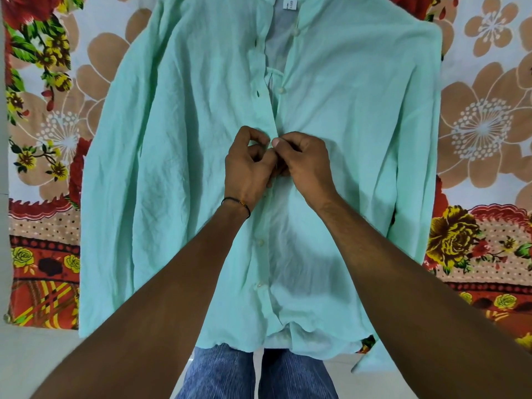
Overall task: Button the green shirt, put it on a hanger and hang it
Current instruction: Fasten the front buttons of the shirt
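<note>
Floral sheet [483, 125] bears green shirt [178, 168]; left hand [247, 165], right hand [305, 162] pinch placket [263, 220].

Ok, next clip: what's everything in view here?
floral sheet: one, red, tan and white, under the shirt
green shirt: one, mint green, spread flat on the sheet
buttons: four visible, pale, down the front; upper two undone
label: one, white, inside the collar
floor: pale, lower left
jeans: blue, bottom centre
wrist thread: one, black, left wrist
left hand: one, pinching the shirt's front edge, mid-chest
right hand: one, pinching the opposite edge there
</note>
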